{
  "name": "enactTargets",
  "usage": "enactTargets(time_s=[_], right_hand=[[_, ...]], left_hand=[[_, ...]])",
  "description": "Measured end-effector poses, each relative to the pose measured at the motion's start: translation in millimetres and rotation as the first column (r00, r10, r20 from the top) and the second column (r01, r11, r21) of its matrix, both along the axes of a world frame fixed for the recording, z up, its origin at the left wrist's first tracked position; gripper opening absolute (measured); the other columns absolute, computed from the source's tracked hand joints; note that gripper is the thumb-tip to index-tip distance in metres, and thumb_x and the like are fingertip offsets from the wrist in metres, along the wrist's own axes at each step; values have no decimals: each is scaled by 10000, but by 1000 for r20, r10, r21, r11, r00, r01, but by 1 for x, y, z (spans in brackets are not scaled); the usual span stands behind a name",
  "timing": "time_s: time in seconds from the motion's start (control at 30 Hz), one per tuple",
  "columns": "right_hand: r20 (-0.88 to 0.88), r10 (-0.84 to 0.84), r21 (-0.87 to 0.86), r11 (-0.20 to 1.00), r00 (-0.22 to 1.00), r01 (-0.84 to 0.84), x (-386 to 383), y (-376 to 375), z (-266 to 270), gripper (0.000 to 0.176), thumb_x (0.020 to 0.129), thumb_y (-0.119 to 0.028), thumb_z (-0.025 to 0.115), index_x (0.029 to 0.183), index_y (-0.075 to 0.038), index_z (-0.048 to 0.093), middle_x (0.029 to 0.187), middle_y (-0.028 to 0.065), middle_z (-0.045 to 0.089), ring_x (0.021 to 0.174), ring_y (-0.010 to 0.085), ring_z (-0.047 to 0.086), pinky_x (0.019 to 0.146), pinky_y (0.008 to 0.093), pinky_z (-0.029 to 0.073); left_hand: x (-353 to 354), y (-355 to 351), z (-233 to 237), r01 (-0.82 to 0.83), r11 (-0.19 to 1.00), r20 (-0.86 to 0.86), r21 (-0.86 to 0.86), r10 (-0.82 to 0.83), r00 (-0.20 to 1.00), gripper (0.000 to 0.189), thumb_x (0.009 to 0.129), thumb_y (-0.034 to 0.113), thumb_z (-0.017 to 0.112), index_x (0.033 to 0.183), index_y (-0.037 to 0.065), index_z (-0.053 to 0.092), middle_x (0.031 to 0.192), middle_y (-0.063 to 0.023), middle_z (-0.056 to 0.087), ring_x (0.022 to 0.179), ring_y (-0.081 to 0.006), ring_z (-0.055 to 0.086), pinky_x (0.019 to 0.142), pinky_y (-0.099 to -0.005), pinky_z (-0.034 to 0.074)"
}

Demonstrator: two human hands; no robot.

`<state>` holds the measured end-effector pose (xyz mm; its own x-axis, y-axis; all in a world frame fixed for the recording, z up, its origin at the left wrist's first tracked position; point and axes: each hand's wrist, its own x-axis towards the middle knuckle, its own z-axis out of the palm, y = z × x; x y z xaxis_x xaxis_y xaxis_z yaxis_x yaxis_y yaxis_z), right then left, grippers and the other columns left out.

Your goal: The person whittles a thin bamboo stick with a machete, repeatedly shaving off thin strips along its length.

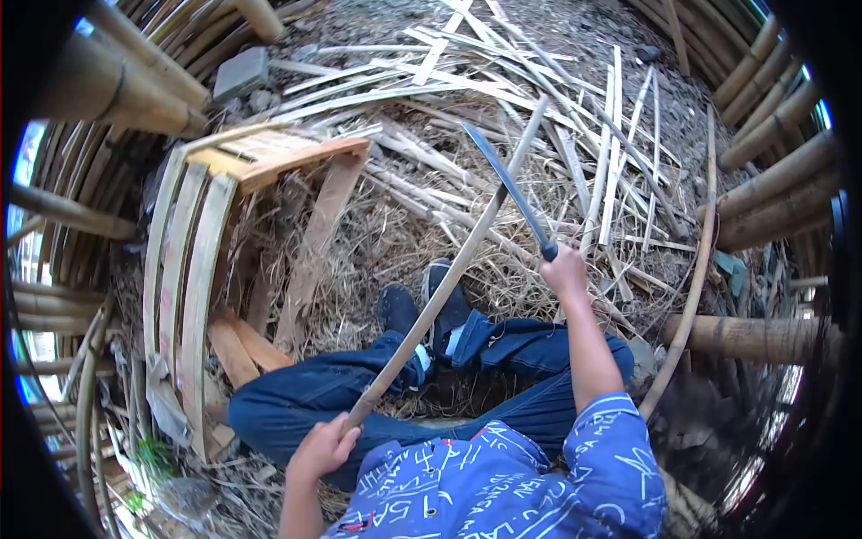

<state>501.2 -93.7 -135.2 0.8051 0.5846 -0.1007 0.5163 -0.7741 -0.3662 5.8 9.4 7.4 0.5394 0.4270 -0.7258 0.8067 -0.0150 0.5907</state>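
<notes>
My left hand point(323, 449) is closed around the lower end of a long bamboo strip point(440, 294). The strip slants up and away to the right, passing over my crossed legs. In my right hand point(566, 272) is the dark handle of a machete point(521, 199), fingers wrapped round it. Its long, slightly curved blade points up and to the left. Near the strip's upper part, the blade overlaps it in this view.
Many split bamboo strips point(503, 85) lie scattered on the ground ahead. A wooden slatted crate point(197, 260) stands on its side at the left. Bamboo poles point(754, 340) enclose both sides. A grey block point(241, 74) rests at the back left.
</notes>
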Motion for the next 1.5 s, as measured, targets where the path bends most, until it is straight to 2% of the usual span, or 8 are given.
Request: enactTargets(time_s=[0.07,0.17,0.33,0.73,0.97,1.2,1.33,1.5], right_hand=[[-79,49,183,982,996,-33,-45,-8,4,156,733,-134,623,772,17,630,700,256,633,704,426,640,641,478,491],[-304,154,205,974,940,-94,-109,-15,21,172,720,-154,641,781,6,634,733,253,642,742,440,641,661,490,502],[-448,353,307,924,821,-230,-212,-16,54,165,709,-156,660,757,-5,615,685,236,629,710,425,644,628,477,504],[-166,636,-94,751,754,-654,-237,2,82,256,688,-256,705,846,-64,643,749,191,676,739,376,671,686,490,529],[-134,642,-109,748,755,-655,-229,3,71,256,675,-253,716,810,-59,620,748,183,677,736,369,670,676,477,530],[-60,286,-88,953,956,-291,-134,-5,49,197,722,-190,668,803,-12,657,781,234,662,779,421,649,720,496,518],[-22,312,-147,939,950,-312,-132,-4,64,200,751,-196,660,849,-22,671,799,241,676,787,426,661,744,506,525],[-254,469,-46,868,846,-495,-209,-3,70,239,723,-227,690,874,-46,650,770,230,673,766,410,668,729,504,538]], left_hand=[[11,4,12,22,999,49,45,-24,998,144,929,176,570,967,38,581,673,-147,627,620,-314,633,592,-386,485],[6,4,3,-66,994,76,-87,73,994,135,947,162,545,907,34,532,644,-98,617,576,-268,609,570,-372,474],[6,1,-1,-43,997,147,63,34,989,193,930,199,564,906,9,538,686,-183,604,631,-360,603,594,-413,466],[-2,-10,-13,54,956,97,289,-86,992,344,982,315,458,888,3,568,796,-252,633,800,-456,604,711,-526,470],[-5,-6,-15,72,973,93,217,-94,991,335,989,317,439,909,12,552,804,-246,618,810,-454,589,697,-514,447],[-11,-4,-25,64,983,152,169,-90,984,338,989,311,431,950,9,576,810,-226,625,816,-421,601,709,-476,458],[-5,-1,-23,52,989,151,141,-73,986,347,987,307,437,917,1,586,804,-233,626,793,-420,606,711,-481,465],[-6,-2,-29,43,990,137,132,-61,989,324,980,275,441,909,-5,588,775,-203,622,751,-378,610,690,-431,472]])
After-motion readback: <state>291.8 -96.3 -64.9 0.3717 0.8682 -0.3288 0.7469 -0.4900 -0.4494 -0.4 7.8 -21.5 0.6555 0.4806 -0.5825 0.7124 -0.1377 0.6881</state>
